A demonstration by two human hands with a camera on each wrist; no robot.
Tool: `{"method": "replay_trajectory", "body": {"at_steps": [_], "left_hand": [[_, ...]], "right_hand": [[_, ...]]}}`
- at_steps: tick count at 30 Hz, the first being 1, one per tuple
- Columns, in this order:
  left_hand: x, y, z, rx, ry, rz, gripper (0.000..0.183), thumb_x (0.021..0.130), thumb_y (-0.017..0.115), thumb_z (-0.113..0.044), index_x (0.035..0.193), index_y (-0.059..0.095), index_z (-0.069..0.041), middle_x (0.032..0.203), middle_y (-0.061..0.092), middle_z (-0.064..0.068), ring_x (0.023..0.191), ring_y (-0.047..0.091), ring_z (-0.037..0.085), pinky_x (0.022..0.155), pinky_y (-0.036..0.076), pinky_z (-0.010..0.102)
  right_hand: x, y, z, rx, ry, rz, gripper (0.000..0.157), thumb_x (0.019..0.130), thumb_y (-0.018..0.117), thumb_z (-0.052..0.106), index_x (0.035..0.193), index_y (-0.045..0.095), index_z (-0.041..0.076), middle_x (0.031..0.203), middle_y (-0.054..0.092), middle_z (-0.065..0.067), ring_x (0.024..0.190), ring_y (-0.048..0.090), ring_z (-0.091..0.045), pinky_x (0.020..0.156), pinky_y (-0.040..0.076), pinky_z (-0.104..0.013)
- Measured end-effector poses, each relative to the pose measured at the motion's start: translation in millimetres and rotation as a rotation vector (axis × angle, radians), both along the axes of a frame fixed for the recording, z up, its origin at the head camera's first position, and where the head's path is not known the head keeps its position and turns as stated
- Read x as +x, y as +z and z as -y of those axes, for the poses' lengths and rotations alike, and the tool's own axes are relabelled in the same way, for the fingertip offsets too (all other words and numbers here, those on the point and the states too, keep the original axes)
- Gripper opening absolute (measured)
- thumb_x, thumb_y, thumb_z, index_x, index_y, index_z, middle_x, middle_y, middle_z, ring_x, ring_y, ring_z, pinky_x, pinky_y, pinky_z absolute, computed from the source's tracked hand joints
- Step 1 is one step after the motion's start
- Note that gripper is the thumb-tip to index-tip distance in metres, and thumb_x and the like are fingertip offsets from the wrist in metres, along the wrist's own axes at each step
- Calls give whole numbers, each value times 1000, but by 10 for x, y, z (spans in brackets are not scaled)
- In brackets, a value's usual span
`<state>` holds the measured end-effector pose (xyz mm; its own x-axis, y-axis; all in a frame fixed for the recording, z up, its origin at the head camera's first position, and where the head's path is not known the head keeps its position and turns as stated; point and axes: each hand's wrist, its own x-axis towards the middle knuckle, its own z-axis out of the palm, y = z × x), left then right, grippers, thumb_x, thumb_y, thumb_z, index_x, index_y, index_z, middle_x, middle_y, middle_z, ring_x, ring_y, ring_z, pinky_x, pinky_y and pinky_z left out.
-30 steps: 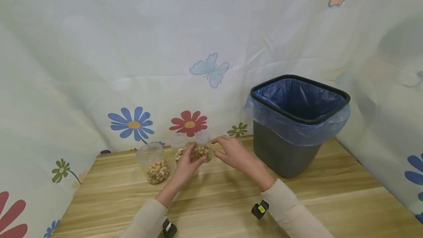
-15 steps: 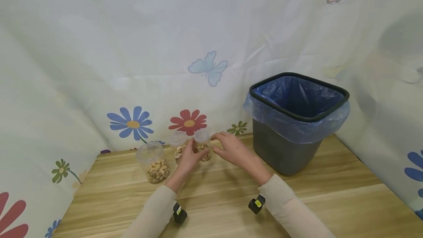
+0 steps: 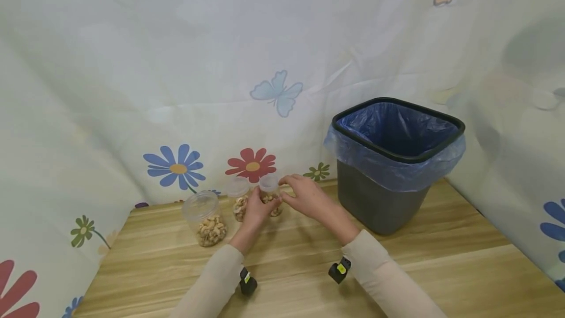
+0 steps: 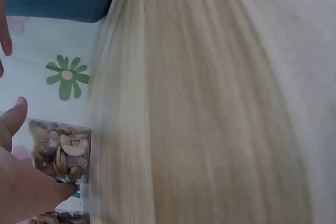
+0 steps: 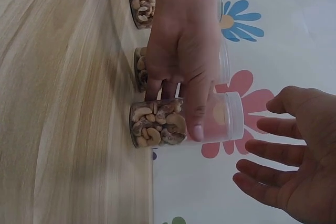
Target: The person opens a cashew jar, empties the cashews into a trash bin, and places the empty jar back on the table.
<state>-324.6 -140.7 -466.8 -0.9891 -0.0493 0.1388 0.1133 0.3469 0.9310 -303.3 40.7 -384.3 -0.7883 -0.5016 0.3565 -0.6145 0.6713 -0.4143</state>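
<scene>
The slimmest of three clear plastic jars [image 3: 269,183] stands upright, partly filled with cashews [image 5: 157,124]. My left hand [image 3: 256,213] holds it from the left, thumb across its front in the right wrist view and fingers round its far side. A whitish screw lid [image 5: 236,116] tops this jar. Beside the lid, my right hand [image 3: 309,198] hovers with loosely bent, spread fingers; a gap separates them from it in the right wrist view. Just left stands a wider nut jar [image 3: 239,191], partly hidden by my left hand.
Farther left is the largest jar [image 3: 211,229], also with cashews low inside. A grey bin [image 3: 379,205] with a blue liner stands on the wood-grain table [image 3: 300,269] at right. Behind everything hangs a flower-printed cloth [image 3: 212,112].
My left hand has shifted right and settled round the slim jar. My right hand has moved slightly left, closer to the lid. The other jars and bin stay put.
</scene>
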Motion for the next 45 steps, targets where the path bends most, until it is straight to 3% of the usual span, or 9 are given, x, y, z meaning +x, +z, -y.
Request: {"method": "replay_trajectory", "body": {"at_steps": [6, 11, 17, 26, 29, 33, 38, 41, 45], "left_hand": [[-84, -10, 32, -92, 8, -54, 68, 85, 85, -25, 141, 50, -7, 138, 60, 14, 127, 56, 33, 99, 50, 52], [-135, -32, 64, -148, -6, -73, 59, 82, 88, -26, 128, 56, -6, 124, 67, 14, 106, 65, 28, 82, 56, 42], [-109, -34, 89, -159, -68, -102, 50, 83, 87, -20, 125, 61, -11, 112, 71, 10, 88, 67, 22, 67, 55, 33], [-63, -9, 147, -169, -147, -113, 45, 85, 85, -19, 125, 65, -12, 110, 71, 4, 91, 63, 17, 73, 53, 33], [-49, 2, 158, -185, -159, -109, 42, 86, 84, -20, 124, 67, -10, 110, 71, 5, 83, 62, 18, 69, 52, 33], [-39, 11, 162, -189, -162, -100, 40, 86, 84, -20, 122, 68, -13, 110, 71, 5, 76, 60, 17, 66, 50, 33], [-34, 7, 171, -188, -163, -104, 43, 85, 85, -20, 123, 66, -13, 111, 70, 6, 75, 59, 17, 64, 49, 33], [-28, -4, 179, -172, -171, -94, 49, 86, 84, -20, 129, 63, -15, 115, 68, 6, 86, 62, 19, 70, 52, 34], [-9, -23, 189, -137, -179, -79, 50, 85, 85, -20, 130, 63, -15, 120, 67, 6, 104, 63, 22, 83, 54, 40]], "right_hand": [[-52, 66, 39, -20, 12, 18, 33, 100, 64, 22, 126, 66, 2, 128, 67, -17, 120, 63, -33, 102, 50, -45], [-106, 113, 62, -20, 16, 35, 33, 99, 66, 18, 127, 65, 1, 128, 67, -17, 120, 63, -33, 102, 50, -45], [-173, 180, 143, 7, 15, 157, 40, 100, 65, 23, 133, 61, 2, 134, 64, -16, 125, 60, -33, 104, 48, -46], [-347, 350, 287, 110, 25, 297, 51, 101, 62, 26, 144, 53, 0, 142, 59, -16, 129, 57, -31, 108, 46, -44], [-409, 400, 338, 164, 28, 328, 42, 101, 61, 28, 133, 64, 1, 125, 69, -15, 110, 65, -27, 96, 51, -39], [-460, 459, 399, 245, 21, 348, 34, 101, 61, 29, 118, 72, 2, 105, 72, -11, 86, 64, -22, 78, 51, -33], [-500, 506, 486, 310, -20, 376, 31, 100, 64, 31, 99, 74, 2, 90, 71, -10, 81, 70, -25, 67, 55, -29], [-506, 499, 563, 319, -77, 397, 33, 96, 70, 36, 89, 69, 4, 83, 68, -8, 78, 71, -26, 64, 57, -31], [-472, 507, 676, 382, -123, 380, 35, 91, 76, 41, 88, 70, 7, 83, 69, -6, 70, 69, -23, 58, 55, -30]]}}
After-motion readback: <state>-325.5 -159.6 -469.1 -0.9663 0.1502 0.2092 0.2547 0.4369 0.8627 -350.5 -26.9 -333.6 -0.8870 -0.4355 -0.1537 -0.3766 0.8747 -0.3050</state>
